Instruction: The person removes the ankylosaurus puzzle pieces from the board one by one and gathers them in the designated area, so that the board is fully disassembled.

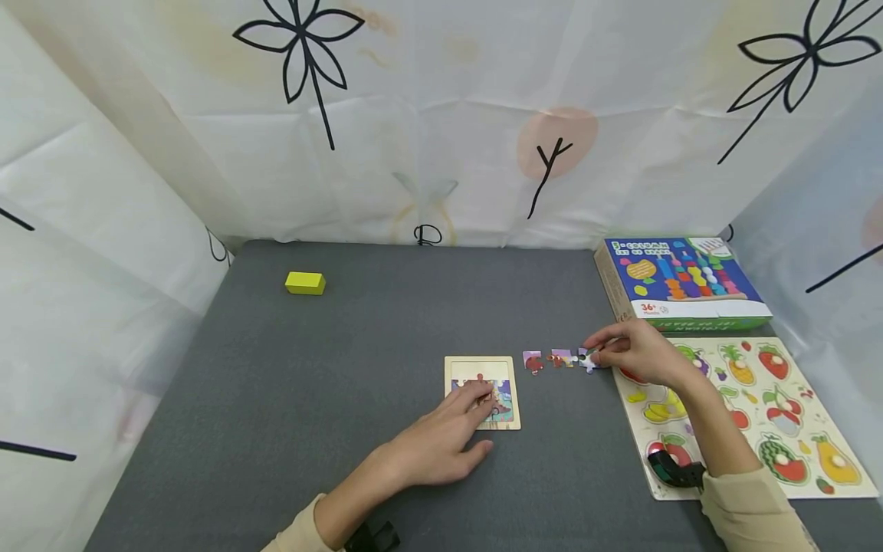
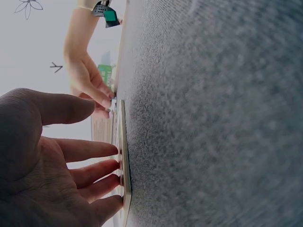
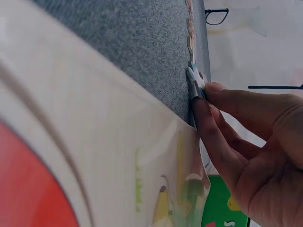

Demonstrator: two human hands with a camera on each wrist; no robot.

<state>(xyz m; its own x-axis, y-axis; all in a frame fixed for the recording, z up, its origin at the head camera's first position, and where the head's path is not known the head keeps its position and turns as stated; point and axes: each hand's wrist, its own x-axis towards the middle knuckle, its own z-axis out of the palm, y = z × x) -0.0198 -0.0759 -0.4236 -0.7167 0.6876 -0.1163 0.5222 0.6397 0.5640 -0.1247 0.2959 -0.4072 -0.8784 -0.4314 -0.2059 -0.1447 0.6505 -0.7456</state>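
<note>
Your left hand [image 1: 443, 446], fingers extended, touching the framed puzzle [image 1: 481, 366], your right hand [image 1: 640, 354] pinching a puzzle piece [image 3: 198, 78], fruit board [image 1: 753, 400] along the worktop's [image 1: 276, 399] right edge

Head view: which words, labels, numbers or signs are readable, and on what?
"36+": on the white strip of the box.
"5-COLUMN": apparently the box's title; the line beneath is too blurred.
Green side of the box: lettering too small to read.
Fruit board, picture puzzle: no text visible.
</note>
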